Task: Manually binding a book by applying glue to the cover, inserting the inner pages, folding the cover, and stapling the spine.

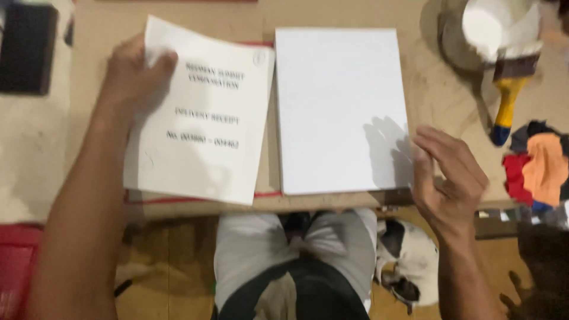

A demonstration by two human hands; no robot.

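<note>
Gripping the upper left corner of a printed receipt pad (pixel 201 112), the left hand (pixel 133 77) is pinching the cover sheet between thumb and fingers, the thumb lying over the paper's top edge. The pad is lying on the left half of the brown cardboard work surface (pixel 427 89), its long axis running away from the person and tilting slightly clockwise, its lower edge reaching the near edge of the surface. A blank white paper stack (pixel 341 109) is sitting just beside it to the right, long axis likewise pointing away, square to the surface edges, a narrow gap separating the two. The right hand (pixel 447 181) is hovering at the stack's lower right corner, fingers (pixel 430 151) loosely spread and grasping nothing, fingertips touching or nearly touching the stack's right edge; which cannot be told. A yellow-handled brush (pixel 507 98) is resting near the far right corner, coloured rags (pixel 539 166) bunching at the right edge.
</note>
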